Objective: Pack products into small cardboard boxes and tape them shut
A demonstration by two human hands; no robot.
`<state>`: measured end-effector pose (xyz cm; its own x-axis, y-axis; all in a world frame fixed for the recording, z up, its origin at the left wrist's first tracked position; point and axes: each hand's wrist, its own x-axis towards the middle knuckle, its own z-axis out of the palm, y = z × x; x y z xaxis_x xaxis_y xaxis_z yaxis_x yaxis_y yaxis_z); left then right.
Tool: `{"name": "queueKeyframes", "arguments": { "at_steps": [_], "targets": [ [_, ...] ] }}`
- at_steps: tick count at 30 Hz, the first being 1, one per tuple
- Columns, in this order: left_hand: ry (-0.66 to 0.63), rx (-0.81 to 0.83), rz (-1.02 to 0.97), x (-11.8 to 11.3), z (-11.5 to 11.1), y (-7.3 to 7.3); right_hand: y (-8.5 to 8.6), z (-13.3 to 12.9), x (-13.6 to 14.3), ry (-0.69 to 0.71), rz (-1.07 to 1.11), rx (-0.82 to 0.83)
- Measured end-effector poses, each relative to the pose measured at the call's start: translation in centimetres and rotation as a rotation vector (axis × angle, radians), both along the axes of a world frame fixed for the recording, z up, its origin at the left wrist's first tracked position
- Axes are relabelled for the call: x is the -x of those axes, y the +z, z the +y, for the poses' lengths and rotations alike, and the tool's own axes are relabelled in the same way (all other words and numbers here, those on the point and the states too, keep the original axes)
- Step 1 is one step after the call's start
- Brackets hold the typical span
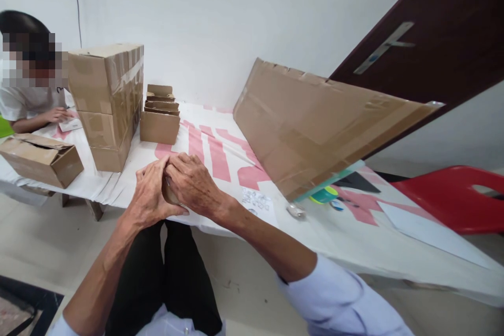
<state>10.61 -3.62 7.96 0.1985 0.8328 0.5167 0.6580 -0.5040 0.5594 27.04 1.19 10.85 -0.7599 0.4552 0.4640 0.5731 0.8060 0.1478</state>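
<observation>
1. Brown, small object (170,193), mostly hidden by fingers and too covered to identify, sits between a worker's 2 bare hands at the near edge of a long table draped in white cloth with red-pink markings (334,241).

2. Left hand (147,194) curls around the object's side, its thumb extended beneath; right hand (191,184), knuckles up, is clamped over the top and opposite side. The 2 hands meet at the fingertips, above dark trousers (185,268).

3. Just right of the hands lie small grey-and-clear shapes (255,200), too small to identify, and a crumpled, shiny clear-grey item (296,211).

4. Beyond the hands stand open brown cardboard boxes (159,127), set beside a tall, taped cardboard stack 3 tiers high (106,105).

5. At far left, a co-worker's hand (58,114) rests near a flat white item (70,125), behind a low, oblong brown carton (41,160).

6. At right, a large brown cardboard panel (315,126) tilts above a yellow-and-teal round item (323,195); farther out are a red plastic chair (444,197) and a dark maroon door (452,26).
</observation>
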Motion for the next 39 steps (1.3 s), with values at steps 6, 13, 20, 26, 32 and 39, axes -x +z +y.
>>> {"name": "queueKeyframes", "arguments": {
  "at_steps": [6, 13, 20, 26, 32, 39],
  "targets": [
    [-0.002, -0.023, -0.001, 0.1, -0.1, -0.2, 0.8, 0.0, 0.1, 0.044, -0.036, 0.069],
    [-0.003, -0.017, -0.010, -0.1, -0.1, -0.1, 1.8, 0.4, 0.1, 0.051, -0.089, 0.108],
    [-0.007, 0.032, -0.012, 0.0, -0.2, 0.1, 1.9, 0.6, 0.6, 0.042, -0.153, 0.096],
    [-0.004, 0.006, -0.009, 0.0, -0.1, -0.2, 1.5, 0.6, 0.7, 0.029, -0.200, 0.048],
    [-0.002, -0.005, -0.003, 0.0, -0.1, -0.2, 1.8, 0.7, 0.2, 0.064, -0.185, 0.066],
    [0.015, 0.011, 0.007, -0.2, -0.3, -0.1, 1.9, 0.6, 0.3, 0.045, -0.235, 0.032]
  ]
}}
